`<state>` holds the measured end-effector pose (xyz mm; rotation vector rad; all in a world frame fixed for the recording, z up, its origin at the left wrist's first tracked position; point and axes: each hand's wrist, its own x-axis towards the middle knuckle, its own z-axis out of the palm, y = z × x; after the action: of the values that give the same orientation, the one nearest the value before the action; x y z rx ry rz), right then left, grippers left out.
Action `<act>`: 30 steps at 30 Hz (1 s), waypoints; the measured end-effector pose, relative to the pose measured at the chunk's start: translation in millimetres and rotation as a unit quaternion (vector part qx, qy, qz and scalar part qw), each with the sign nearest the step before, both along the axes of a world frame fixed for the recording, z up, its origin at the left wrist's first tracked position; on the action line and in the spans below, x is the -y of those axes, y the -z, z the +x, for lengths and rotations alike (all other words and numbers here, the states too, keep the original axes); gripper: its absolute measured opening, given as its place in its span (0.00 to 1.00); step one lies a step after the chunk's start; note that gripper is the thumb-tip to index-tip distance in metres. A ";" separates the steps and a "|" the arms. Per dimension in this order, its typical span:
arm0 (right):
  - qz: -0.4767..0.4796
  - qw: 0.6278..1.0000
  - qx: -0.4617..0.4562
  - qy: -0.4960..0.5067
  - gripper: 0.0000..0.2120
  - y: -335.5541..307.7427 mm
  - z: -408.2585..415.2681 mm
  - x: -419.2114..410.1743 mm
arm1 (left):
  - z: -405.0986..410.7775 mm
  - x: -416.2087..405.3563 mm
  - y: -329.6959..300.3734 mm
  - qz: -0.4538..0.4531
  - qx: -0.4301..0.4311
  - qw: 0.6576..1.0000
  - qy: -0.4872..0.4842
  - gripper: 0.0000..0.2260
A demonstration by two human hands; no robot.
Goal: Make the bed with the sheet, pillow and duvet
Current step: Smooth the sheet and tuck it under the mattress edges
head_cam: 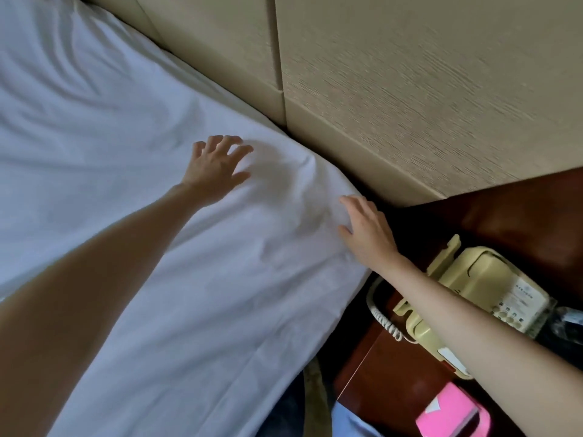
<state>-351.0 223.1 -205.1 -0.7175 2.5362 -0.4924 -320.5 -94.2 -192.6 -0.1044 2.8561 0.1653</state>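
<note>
Sheet lies under spread left hand and flat right hand.

A beige padded headboard stands behind a dark wooden nightstand holding a cream telephone.

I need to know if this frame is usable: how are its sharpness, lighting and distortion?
Head view: motion blur softens the left hand, right hand and headboard; soft daylight leaves the sheet bluish, without glare; the nightstand falls dark; wide-angle stretch enlarges the near forearm.
</note>
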 end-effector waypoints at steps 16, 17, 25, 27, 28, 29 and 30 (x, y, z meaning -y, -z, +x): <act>0.022 0.991 0.030 0.130 0.08 16.1 -38.1 30.0 | -20.3 25.1 17.1 0.047 0.018 0.997 -0.056 0.04; 0.032 0.993 0.022 0.115 0.07 17.1 -36.2 28.9 | -19.4 25.3 18.5 0.048 0.011 0.997 -0.051 0.03; -0.004 0.982 0.000 0.188 0.07 28.0 -24.6 -1.3 | -31.4 24.4 14.5 0.070 -0.105 0.982 -0.138 0.05; -0.021 0.982 -0.013 0.185 0.09 26.7 -21.5 -6.6 | -41.3 21.3 10.3 0.064 -0.121 0.981 -0.140 0.04; -0.023 0.984 -0.022 0.174 0.10 26.4 -20.3 -6.6 | -44.5 19.8 8.6 0.060 -0.128 0.980 -0.138 0.04; -0.019 0.986 -0.030 0.160 0.11 26.3 -19.3 -5.9 | -46.2 18.6 8.0 0.056 -0.134 0.980 -0.137 0.04; -0.012 0.988 -0.036 0.147 0.11 26.5 -18.9 -4.7 | -46.5 17.9 8.3 0.052 -0.139 0.979 -0.139 0.04</act>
<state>-369.9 227.8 -231.6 -0.3736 2.7236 -0.6053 -367.1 -112.0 -200.9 -0.4957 3.0887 0.4157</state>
